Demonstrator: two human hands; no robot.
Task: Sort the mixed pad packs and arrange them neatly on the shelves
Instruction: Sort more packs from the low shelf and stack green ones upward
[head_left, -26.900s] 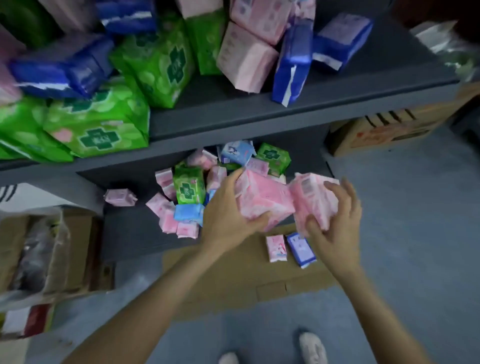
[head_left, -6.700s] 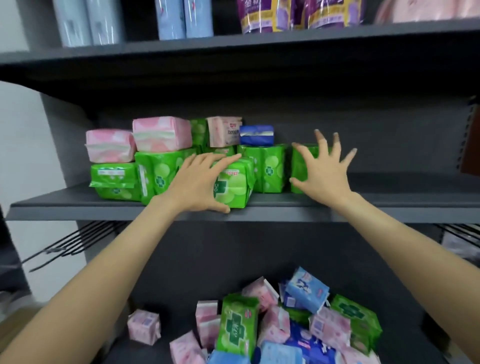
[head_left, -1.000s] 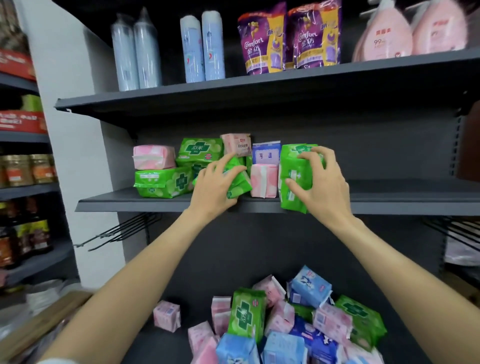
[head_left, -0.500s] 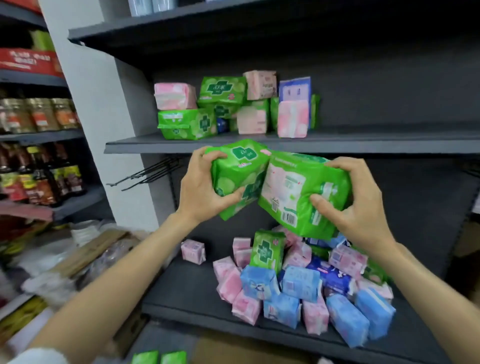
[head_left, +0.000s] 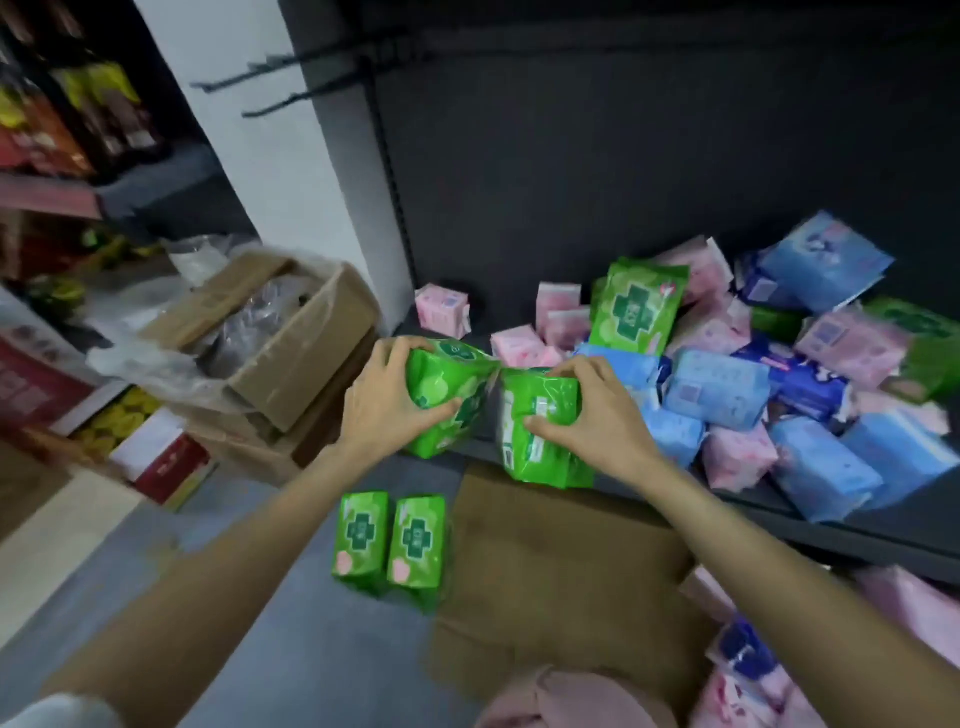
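My left hand (head_left: 387, 402) grips a green pad pack (head_left: 451, 395), and my right hand (head_left: 592, 415) grips a second green pad pack (head_left: 537, 431). Both packs touch side by side, low over the front edge of the bottom shelf (head_left: 841, 530). Two more green packs (head_left: 389, 543) stand side by side on the grey floor just below my hands. A mixed heap of blue, pink and green packs (head_left: 727, 374) covers the bottom shelf to the right. One small pink pack (head_left: 444, 310) sits alone at the shelf's back left.
An open cardboard box (head_left: 280, 343) with plastic wrap stands on the floor at left, with red cartons (head_left: 166, 462) beside it. Flat brown cardboard (head_left: 561, 571) lies on the floor under my arms. More pink and blue packs (head_left: 753, 670) lie at bottom right.
My hands have carried the two green packs down from shelf height to just above the floor. My view has tilted down, so the middle shelf has gone out of sight.
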